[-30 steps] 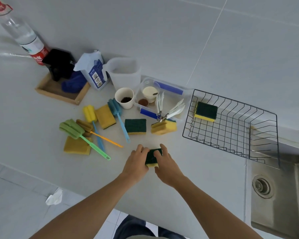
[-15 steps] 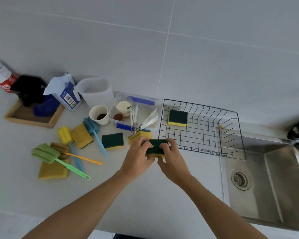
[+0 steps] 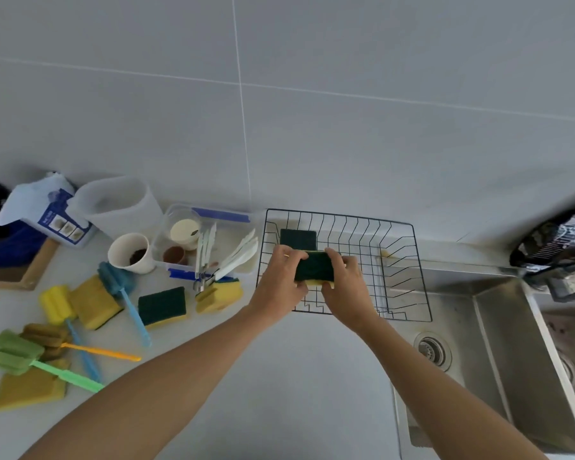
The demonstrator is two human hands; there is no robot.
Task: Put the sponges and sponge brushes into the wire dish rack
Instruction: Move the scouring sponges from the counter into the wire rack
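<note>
Over the wire dish rack, both hands grasp one green-and-yellow sponge, its long axis running left to right, green face up, above the rack's near left part. The left hand pinches its left end, the right hand its right end, fingers curled around the edges, both forearms reaching forward. One other sponge already lies flat in the rack's far left corner. On the counter to the left lie four more sponges: a green-topped one, a yellow one beside it, another farther left, and one near the edge. Four sponge brushes lie there too: blue, yellow, orange-handled and green.
</note>
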